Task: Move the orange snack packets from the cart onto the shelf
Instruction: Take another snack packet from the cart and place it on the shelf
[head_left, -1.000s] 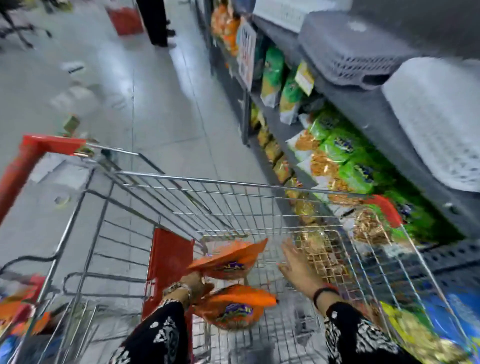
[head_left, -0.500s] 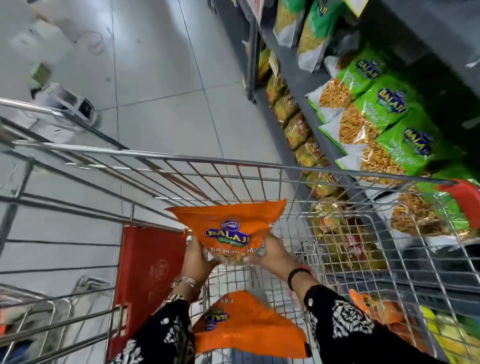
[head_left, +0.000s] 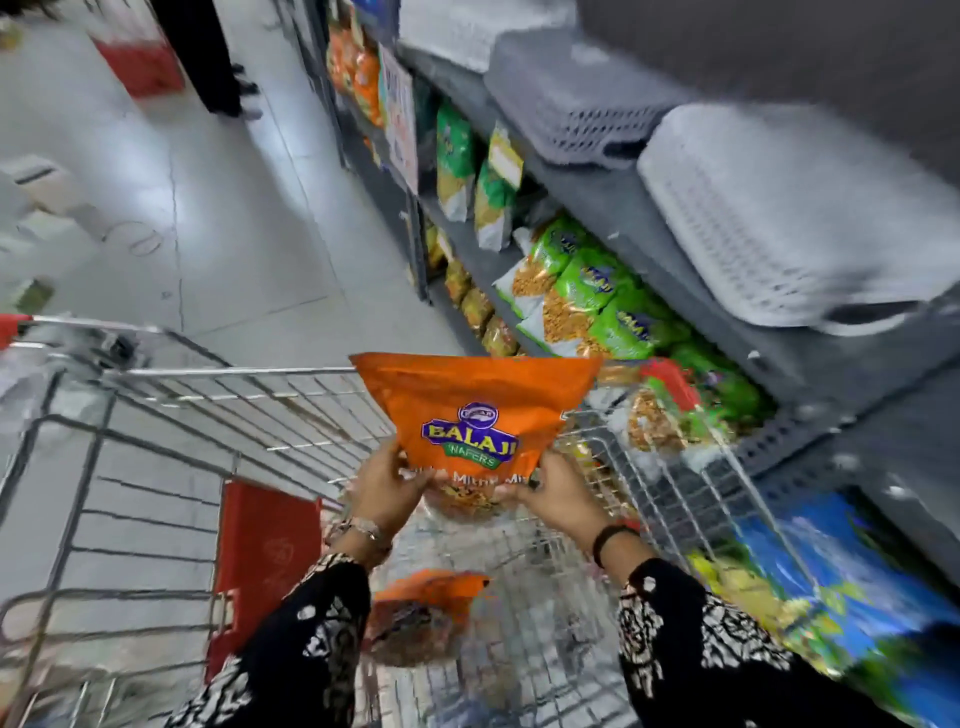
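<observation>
Hidden or unclear: The second orange packet (head_left: 421, 618) lay low in the cart at 6 o'clock, blurred and partly covered by the left patterned sleeve (head_left: 306, 644); its print could not be read. Both sleeves ran off the bottom edge. The blue and yellow packs (head_left: 831, 587) at 4 o'clock were smeared by motion. The held packet's lower text was half covered by fingers.

Edges and room: The cart (head_left: 171, 514), a wire basket with a red panel (head_left: 265, 556) on its near left, filled the lower half. Its far rim crossed at mid-height, behind the held packet. Its right side stood just beside the shelf (head_left: 779, 379) front. Open grey floor (head_left: 249, 249) stretched from 9 to 12 o'clock.

Left hand: The left hand (head_left: 382, 491) was clamped on the lower left corner of the orange snack packet (head_left: 475, 415), thumb on the front face.

Right hand: The right hand (head_left: 558, 496) was closed on the lower right corner, a dark band at the wrist.

Task thing: The held packet stood upright above the cart at centre, clear of the basket and not yet on the shelf.

Farther: Green snack packs (head_left: 597, 296) lined the shelf at 2 o'clock. Grey plastic baskets (head_left: 779, 208) lay upturned on the level above. A person's dark legs (head_left: 208, 57) stood at 11 o'clock, cut off by the top edge.
</observation>
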